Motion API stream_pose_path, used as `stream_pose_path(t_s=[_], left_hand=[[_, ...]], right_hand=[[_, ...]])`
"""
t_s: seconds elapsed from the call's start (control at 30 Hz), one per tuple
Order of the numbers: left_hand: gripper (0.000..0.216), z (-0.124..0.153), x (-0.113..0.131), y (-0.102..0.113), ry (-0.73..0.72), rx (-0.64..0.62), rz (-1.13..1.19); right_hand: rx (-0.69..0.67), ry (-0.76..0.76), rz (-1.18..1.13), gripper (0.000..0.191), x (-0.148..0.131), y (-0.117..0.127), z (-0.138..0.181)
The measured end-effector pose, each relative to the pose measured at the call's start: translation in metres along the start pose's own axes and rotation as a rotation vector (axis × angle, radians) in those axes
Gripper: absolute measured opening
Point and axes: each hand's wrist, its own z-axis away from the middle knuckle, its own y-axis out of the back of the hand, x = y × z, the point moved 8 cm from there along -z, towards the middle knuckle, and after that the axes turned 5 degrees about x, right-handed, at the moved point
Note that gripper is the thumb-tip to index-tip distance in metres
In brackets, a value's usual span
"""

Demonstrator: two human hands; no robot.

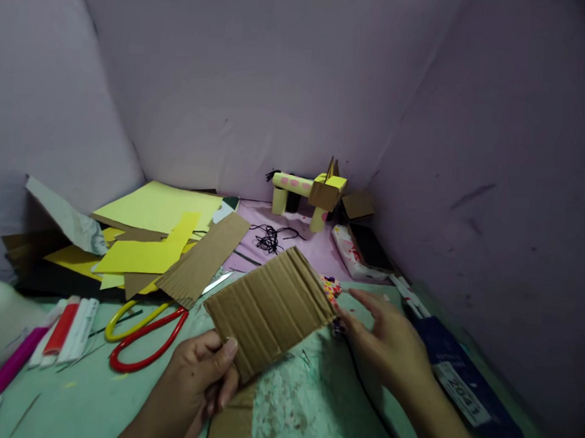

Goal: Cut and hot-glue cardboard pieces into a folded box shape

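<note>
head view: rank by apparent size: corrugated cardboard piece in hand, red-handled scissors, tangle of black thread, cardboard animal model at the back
1. corrugated cardboard piece, held by left hand; nearness inflates it
2. red-handled scissors
3. cardboard animal model, farther off, so unsure against the scissors
4. tangle of black thread

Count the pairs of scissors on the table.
2: the yellow-handled scissors and the red-handled scissors lie side by side, left of the left hand. More may be hidden under the yellow paper.

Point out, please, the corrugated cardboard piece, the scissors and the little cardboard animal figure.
corrugated cardboard piece (271, 307), head view, middle of its ribbed face.
scissors (147, 334), head view, red handle loop.
cardboard animal figure (327, 191), head view, its brown head.
</note>
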Motion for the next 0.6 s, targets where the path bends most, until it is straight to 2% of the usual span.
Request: stream_pose_path(t_s=[0.03,0.07,0.1,0.17,0.27,0.33,0.37,0.47,0.53,0.6], left_hand=[[0.048,0.001,0.000,-0.003,0.003,-0.014,0.033],[0.048,0.002,-0.001,-0.006,0.010,-0.029,0.059],[0.049,0.003,-0.003,-0.009,0.022,-0.049,0.069],[0.049,0.008,-0.008,-0.017,0.051,-0.096,0.023],[0.049,0.017,-0.012,-0.032,0.095,-0.282,-0.272],[0.044,0.019,-0.003,-0.029,0.021,-0.321,-0.549],[0.038,0.017,0.008,-0.023,-0.059,-0.271,-0.683],[0.030,0.009,0.046,0.004,-0.318,0.026,-1.000],[0.028,0.006,0.056,0.016,-0.423,0.151,-1.121],[0.025,0.007,0.056,0.015,-0.588,0.196,-1.187]], right_hand=[[-0.031,0.011,0.005,0.041,-0.006,-0.002,0.010],[-0.171,-0.027,-0.055,0.043,-0.009,-0.015,0.023],[-0.388,-0.083,-0.178,0.045,-0.011,-0.036,0.041],[-0.578,-0.168,-0.432,0.052,-0.017,-0.064,0.070],[-0.425,-0.255,-0.574,0.044,-0.008,-0.072,0.077],[-0.346,-0.331,-0.632,0.039,0.003,-0.067,0.068],[-0.328,-0.359,-0.656,0.039,0.006,-0.062,0.062],[-0.374,-0.419,-0.621,0.044,0.016,-0.048,0.047],[-0.439,-0.427,-0.534,0.045,0.022,-0.045,0.046],[-0.461,-0.380,-0.437,0.046,0.028,-0.046,0.049]])
